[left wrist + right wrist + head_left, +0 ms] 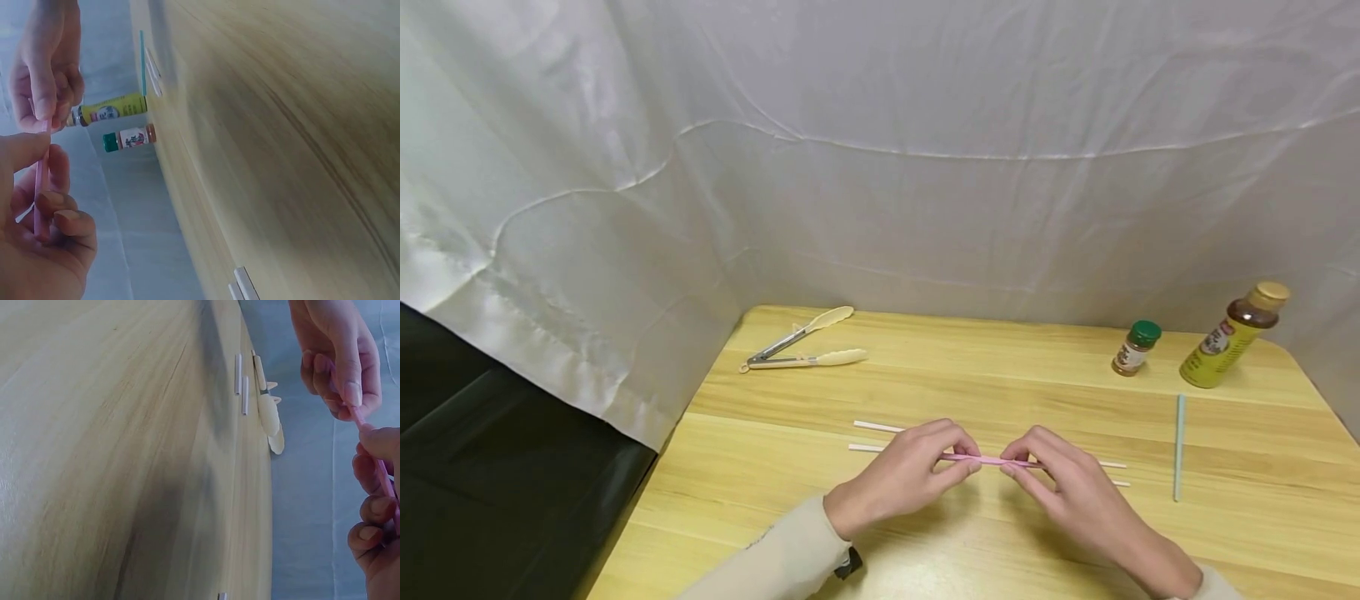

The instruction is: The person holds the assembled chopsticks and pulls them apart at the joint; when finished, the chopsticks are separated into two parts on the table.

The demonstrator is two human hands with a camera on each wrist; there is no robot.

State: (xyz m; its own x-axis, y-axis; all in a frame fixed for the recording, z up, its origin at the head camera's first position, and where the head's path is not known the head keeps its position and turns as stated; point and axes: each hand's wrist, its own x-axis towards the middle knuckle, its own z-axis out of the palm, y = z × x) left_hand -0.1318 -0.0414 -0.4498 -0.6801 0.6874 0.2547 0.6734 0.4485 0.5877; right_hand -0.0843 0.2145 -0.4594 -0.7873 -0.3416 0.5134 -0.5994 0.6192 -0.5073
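Note:
A thin pink straw (991, 460) stretches between my two hands above the table. My left hand (913, 471) pinches it between thumb and fingers on the left, and my right hand (1067, 483) does the same on the right, with a short bare stretch between the thumbs. In the left wrist view the straw (42, 187) runs along the curled fingers of the left hand. Two pale straws lie side by side on the table behind the hands, the farther one (877, 427) and the nearer one (867, 448); the hands cover their middles.
A light blue-green straw (1178, 450) lies to the right. Behind it stand a yellow-labelled bottle (1217, 350) and a small green-capped spice jar (1131, 357). Spread tongs (790, 362) lie at the back left of the wooden table (715, 500). Grey curtains (925, 225) hang behind.

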